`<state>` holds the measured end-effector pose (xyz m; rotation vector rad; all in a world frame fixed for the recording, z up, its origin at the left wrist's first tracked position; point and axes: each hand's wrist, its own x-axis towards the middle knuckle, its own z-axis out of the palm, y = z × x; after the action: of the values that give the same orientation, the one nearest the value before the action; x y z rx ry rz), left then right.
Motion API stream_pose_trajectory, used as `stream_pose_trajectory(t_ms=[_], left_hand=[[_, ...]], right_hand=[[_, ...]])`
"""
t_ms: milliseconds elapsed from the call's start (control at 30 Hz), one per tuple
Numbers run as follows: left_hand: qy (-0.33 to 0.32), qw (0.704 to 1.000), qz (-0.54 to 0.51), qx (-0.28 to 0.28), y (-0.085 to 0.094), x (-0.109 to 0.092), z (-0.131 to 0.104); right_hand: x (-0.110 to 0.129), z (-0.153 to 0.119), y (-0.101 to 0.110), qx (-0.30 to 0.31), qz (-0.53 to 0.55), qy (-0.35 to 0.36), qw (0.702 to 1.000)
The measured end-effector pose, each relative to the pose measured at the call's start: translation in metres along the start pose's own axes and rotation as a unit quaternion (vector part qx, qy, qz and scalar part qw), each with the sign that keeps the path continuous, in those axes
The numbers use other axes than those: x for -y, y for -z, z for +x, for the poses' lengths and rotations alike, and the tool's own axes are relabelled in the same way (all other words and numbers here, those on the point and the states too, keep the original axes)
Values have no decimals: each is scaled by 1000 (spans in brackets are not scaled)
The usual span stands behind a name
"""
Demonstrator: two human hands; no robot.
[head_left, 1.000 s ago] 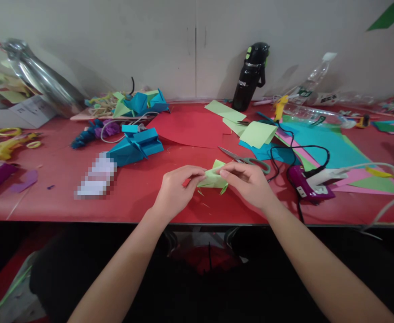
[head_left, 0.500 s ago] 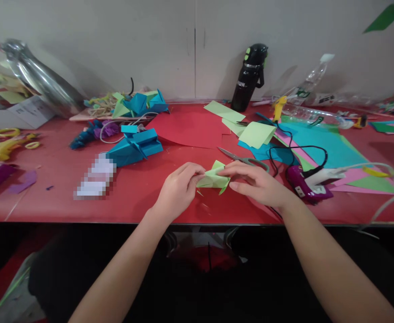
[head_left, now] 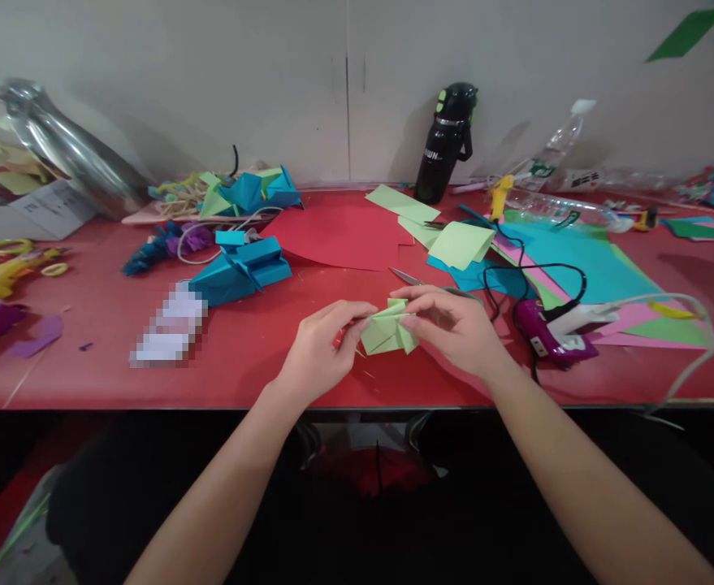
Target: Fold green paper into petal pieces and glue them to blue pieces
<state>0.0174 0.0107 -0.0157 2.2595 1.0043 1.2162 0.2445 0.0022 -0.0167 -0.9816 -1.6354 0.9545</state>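
A folded light green paper piece (head_left: 387, 331) is held above the red table near its front edge. My left hand (head_left: 323, 345) pinches its left end between thumb and fingers. On the right side, my right hand (head_left: 457, 329) grips it with thumb and fingertips. Scissors (head_left: 405, 277) lie just behind my right hand, which hides part of them. Left of my hands stands a folded blue paper model (head_left: 244, 270). A red paper sheet (head_left: 338, 234) lies behind the green piece, and a light green folded sheet (head_left: 461, 244) rests to the back right.
A black bottle (head_left: 445, 146) leans at the wall. A purple power strip (head_left: 551, 335) with cables sits on the right beside coloured sheets (head_left: 594, 264). To the left are a pixelated object (head_left: 170, 327), a yellow glue gun (head_left: 9, 275) and a metal flask (head_left: 76, 146).
The green paper has turned, showing more of its folded front face. My right hand has shifted left, with its thumb now on the paper. The whole view has moved slightly.
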Motion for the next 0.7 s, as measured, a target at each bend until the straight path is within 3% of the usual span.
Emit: stream_pose_trajectory(t_ms=[167,267,367,700], left_hand=[[-22,998,-58,2,-1,-3,2],[9,998,-55,-33,-2,-3,1],[41,995,-68,-58,-2,-2,-1],[18,994,-104,-24,0,-7,2]], right_hand=[[9,-2,-9,-25,-6,21,999],[9,-2,-11,-60,-32,30,997],[7,-2,-11,-56,-59,32,996],[17,-4,-12,-41,-115,107,987]])
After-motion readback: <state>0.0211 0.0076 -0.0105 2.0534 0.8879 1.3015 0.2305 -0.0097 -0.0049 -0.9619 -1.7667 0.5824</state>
